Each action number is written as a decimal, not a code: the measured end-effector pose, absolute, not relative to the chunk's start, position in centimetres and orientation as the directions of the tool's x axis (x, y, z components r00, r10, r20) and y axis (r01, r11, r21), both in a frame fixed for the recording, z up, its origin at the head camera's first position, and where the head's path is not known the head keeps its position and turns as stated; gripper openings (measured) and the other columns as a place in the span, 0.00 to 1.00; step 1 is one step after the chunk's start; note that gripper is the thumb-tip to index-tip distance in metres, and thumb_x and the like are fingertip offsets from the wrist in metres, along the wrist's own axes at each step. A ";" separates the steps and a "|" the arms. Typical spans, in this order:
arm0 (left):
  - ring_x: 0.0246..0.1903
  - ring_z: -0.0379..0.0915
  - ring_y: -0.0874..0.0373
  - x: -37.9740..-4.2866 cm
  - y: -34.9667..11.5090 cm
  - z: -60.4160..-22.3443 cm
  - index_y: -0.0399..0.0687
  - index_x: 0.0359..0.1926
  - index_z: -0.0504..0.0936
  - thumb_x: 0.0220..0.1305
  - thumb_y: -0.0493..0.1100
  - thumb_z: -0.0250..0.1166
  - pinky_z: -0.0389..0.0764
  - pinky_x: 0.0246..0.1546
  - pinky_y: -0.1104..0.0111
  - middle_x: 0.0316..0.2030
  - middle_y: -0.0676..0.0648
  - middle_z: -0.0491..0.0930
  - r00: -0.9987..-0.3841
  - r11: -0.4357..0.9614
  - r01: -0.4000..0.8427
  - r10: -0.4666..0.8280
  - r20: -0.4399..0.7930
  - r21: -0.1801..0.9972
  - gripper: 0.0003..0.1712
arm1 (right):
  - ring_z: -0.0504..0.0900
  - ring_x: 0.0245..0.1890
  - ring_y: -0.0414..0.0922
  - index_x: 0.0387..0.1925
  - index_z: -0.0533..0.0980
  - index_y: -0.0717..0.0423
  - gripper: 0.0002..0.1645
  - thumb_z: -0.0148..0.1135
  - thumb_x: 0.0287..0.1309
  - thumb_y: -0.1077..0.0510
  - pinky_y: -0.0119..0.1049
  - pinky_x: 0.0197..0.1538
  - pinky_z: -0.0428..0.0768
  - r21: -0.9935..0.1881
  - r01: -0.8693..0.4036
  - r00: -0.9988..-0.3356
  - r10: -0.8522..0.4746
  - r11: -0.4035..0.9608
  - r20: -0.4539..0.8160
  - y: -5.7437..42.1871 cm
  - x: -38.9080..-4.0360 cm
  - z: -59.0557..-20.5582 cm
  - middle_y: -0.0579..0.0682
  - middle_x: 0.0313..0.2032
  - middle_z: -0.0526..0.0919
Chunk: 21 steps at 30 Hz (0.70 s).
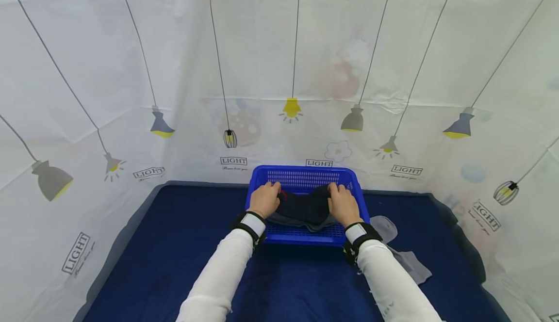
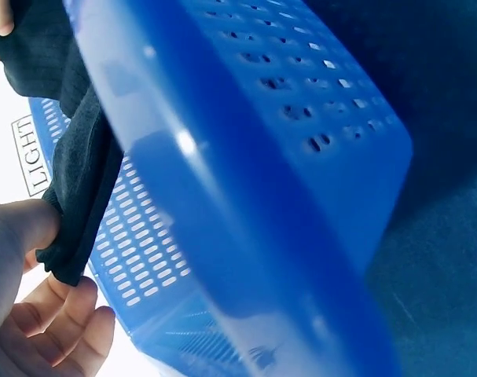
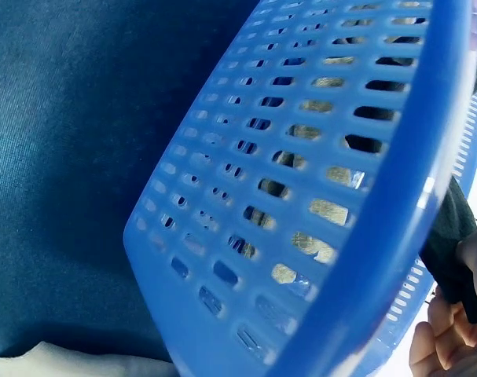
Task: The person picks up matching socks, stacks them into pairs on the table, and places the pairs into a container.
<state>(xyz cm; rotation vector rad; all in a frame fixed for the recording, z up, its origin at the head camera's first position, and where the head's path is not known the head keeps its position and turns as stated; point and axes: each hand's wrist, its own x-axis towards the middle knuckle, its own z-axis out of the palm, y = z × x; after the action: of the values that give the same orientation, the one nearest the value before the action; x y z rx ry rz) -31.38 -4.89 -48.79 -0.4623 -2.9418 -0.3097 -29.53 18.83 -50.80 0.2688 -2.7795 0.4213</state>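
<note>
A blue plastic basket (image 1: 301, 238) with slotted walls stands at the far side of the dark blue cloth. Over its inside, a black sock (image 1: 303, 207) with a small red patch near its left end is stretched between both hands. The left hand (image 1: 265, 200) pinches the left end; in the left wrist view the thumb and fingers (image 2: 79, 310) meet on the ribbed dark fabric (image 2: 85, 169). At the other end the right hand (image 1: 344, 204) pinches the fabric (image 3: 450, 247). Dark grey fabric (image 1: 288, 221) lies beneath the sock in the basket.
Light grey socks (image 1: 412, 265) lie on the dark blue cloth (image 1: 183, 249) right of the basket, partly behind the right forearm. A white curtain (image 1: 257, 45) printed with hanging lamps surrounds the back and sides.
</note>
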 end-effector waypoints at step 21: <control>0.33 0.77 0.49 -32.1 -4.5 -50.7 0.49 0.39 0.78 0.53 0.39 0.64 0.77 0.31 0.58 0.35 0.44 0.78 -0.967 0.952 0.246 0.228 0.117 0.182 0.11 | 0.78 0.29 0.59 0.44 0.67 0.60 0.16 0.60 0.54 0.63 0.51 0.32 0.76 -0.294 -0.209 -0.971 -0.162 0.933 0.174 18.9 -29.6 -51.2 0.62 0.35 0.73</control>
<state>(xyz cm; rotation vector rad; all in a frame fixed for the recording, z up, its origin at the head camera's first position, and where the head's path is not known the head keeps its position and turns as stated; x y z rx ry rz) -32.12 -4.52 -50.71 -0.3666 -3.0098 -0.2984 -29.62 18.88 -51.21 0.2838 -2.9428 0.4711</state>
